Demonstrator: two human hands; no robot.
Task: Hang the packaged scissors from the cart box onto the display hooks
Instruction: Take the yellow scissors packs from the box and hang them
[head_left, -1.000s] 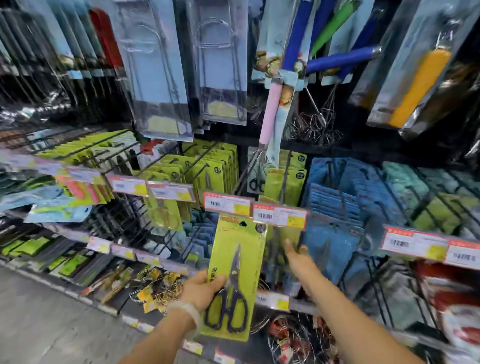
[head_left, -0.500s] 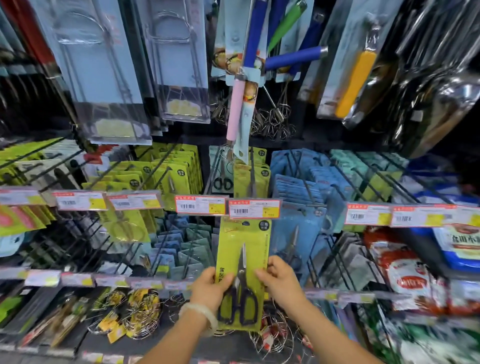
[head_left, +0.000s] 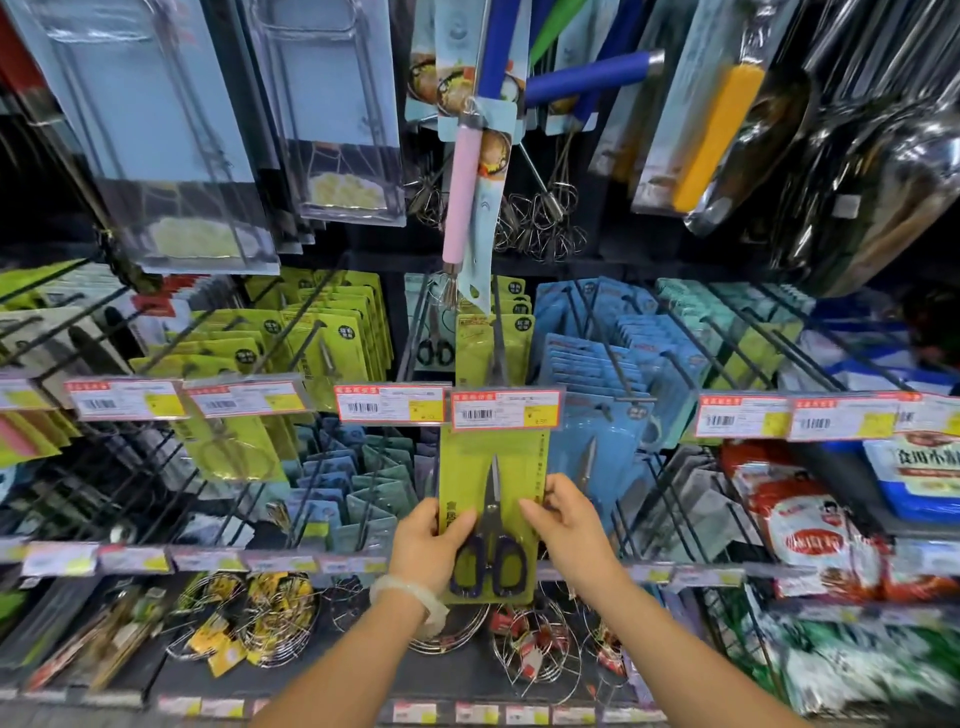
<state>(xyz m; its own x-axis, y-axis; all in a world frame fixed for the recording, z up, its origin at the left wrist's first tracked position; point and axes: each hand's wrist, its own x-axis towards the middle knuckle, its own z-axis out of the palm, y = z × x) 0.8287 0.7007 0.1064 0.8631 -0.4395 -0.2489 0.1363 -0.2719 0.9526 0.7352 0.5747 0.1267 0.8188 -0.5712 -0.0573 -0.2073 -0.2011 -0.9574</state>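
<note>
nearest to the camera, two bare forearms reach forward and up from the bottom edge, and the left wrist wears a pale bracelet (head_left: 410, 597). the left hand (head_left: 428, 540) is closed on the left edge of the scissors pack (head_left: 491, 512), with the thumb in front on the card. the right hand (head_left: 566, 522) is closed on the right edge in the same way, the thumb pointing inward. both palms face each other and the wrists are bent a little upward, so the pack stands upright between them.

the pack is a green card with dark-handled scissors, blades pointing up. its top edge is hidden behind the price tag (head_left: 506, 410), so i cannot tell if the hole is already on the hook.

i think the step now is to put the card's hole on the display hook (head_left: 496, 332). to do it well, the hands should hold the card straight and level, bring the hole to the hook's tip behind the tag, then push it gently backward along the wire. if one side goes higher, the card may catch on the tag or bend. the blue packs (head_left: 597, 364) just beside on the right are close, so the right hand should stay narrow.

further back on the same hook hang more green packs (head_left: 493, 343). above them are whisks (head_left: 540, 218) in the upper row.
</note>
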